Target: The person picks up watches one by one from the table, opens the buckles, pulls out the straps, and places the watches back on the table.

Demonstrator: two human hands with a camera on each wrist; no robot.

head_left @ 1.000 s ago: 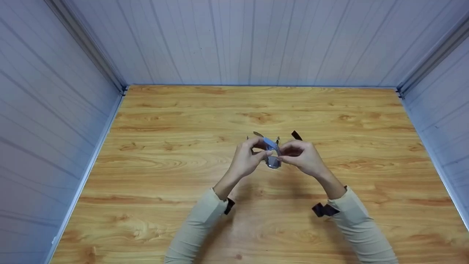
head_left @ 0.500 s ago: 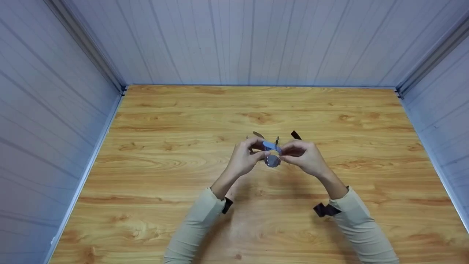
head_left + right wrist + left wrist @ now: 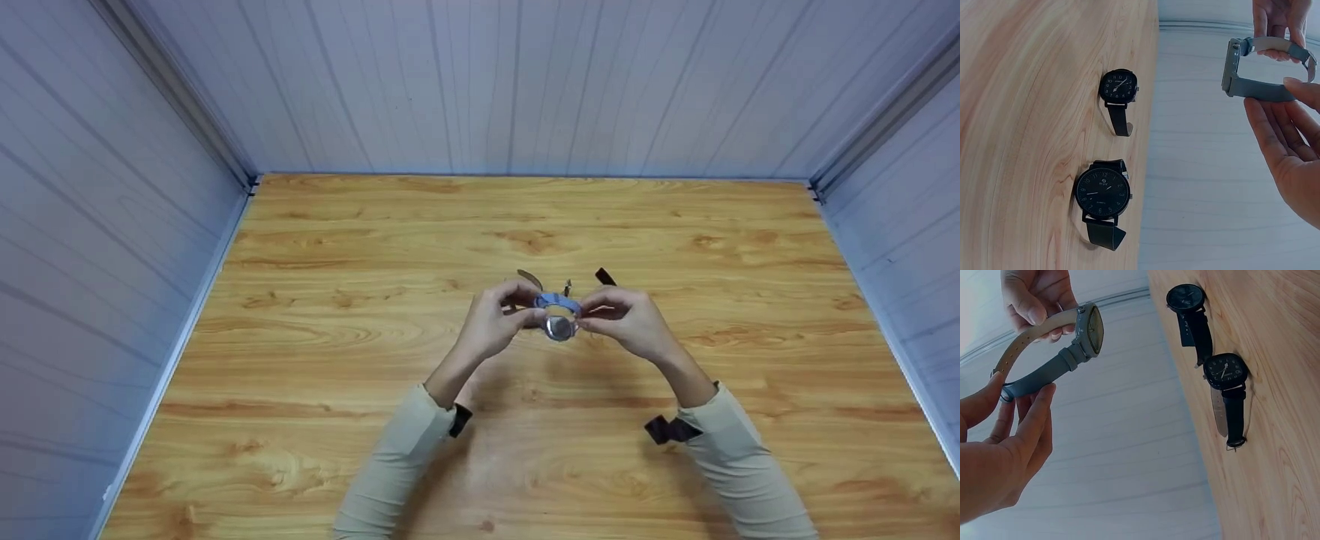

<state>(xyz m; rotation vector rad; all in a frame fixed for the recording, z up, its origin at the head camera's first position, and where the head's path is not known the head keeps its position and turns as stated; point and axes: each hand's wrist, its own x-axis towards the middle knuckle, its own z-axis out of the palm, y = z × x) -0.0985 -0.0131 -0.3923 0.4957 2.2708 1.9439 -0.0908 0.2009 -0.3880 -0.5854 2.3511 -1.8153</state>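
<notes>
A wristwatch (image 3: 559, 328) with a blue-grey strap is held up between both hands, its strap bent round into a loop. My left hand (image 3: 491, 319) pinches the strap near the buckle end, as the left wrist view shows with the thumb and fingers on the blue-grey strap (image 3: 1039, 379). From the other side my right hand (image 3: 630, 319) grips the strap between thumb and fingers, seen in the right wrist view under the band (image 3: 1264, 91). The round case faces up toward the head camera.
Two black watches lie on the wooden table (image 3: 375, 247) beyond the hands: a round one (image 3: 1103, 193) and one with a rounded-square dial (image 3: 1119, 86). In the head view the hands mostly cover them; a black strap end (image 3: 606, 277) shows. Pale panel walls (image 3: 480, 90) enclose the table.
The held watch has turned, and its blue strap now arches level across between the hands above the case. My left hand has shifted slightly left; the right hand has barely moved.
</notes>
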